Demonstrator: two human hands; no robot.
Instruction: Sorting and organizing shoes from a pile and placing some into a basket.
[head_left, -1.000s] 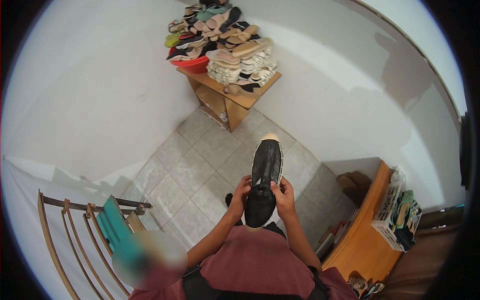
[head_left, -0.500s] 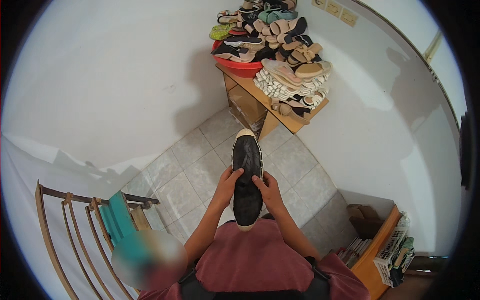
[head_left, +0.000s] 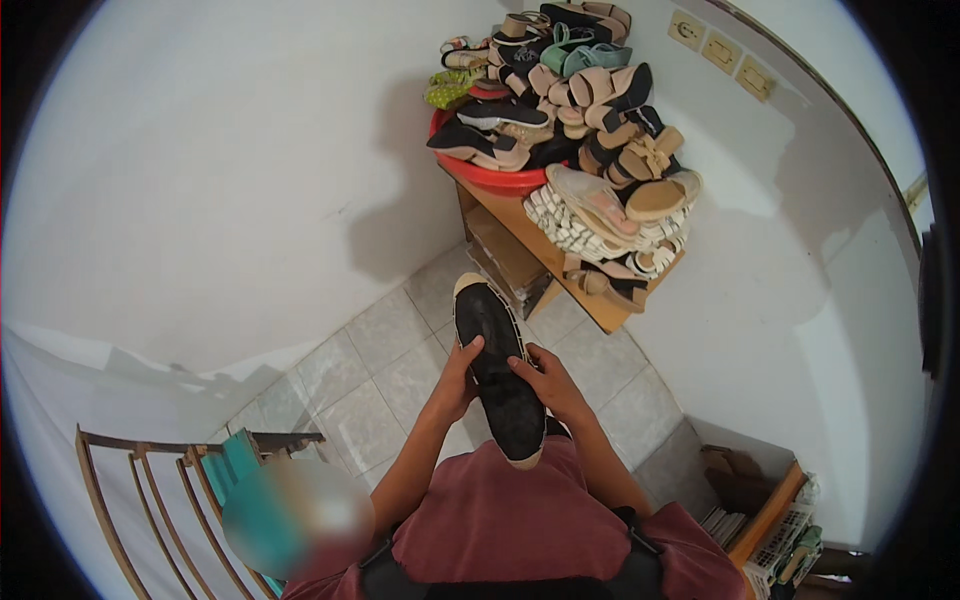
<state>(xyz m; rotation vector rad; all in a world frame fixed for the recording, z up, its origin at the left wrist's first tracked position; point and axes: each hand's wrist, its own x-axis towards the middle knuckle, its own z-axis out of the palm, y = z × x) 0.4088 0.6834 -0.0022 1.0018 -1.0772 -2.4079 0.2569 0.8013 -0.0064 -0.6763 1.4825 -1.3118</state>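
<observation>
A black espadrille (head_left: 512, 418) with a beige woven rim and pale stitching along its edge is held up in front of my chest. Its long black face is turned up toward me, and the toe end leans to the left. My left hand (head_left: 456, 378) is closed round the left side, thumb lying on the black face. On the opposite side my right hand (head_left: 556, 384) grips the edge, its thumb also pressed on the black face. The fingers under the espadrille are mostly hidden.
Ahead, a wooden table (head_left: 592, 304) bears a red basin (head_left: 500, 180) and a high pile of sandals and shoes (head_left: 590, 110). A wooden slatted rack (head_left: 135, 500) stands at the left. An orange-brown cabinet (head_left: 775, 510) with a white basket (head_left: 785, 535) is at lower right.
The espadrille has tilted, its toe end swinging left and its heel end right, with both hands still on it. The table and pile sit lower in the picture now.
</observation>
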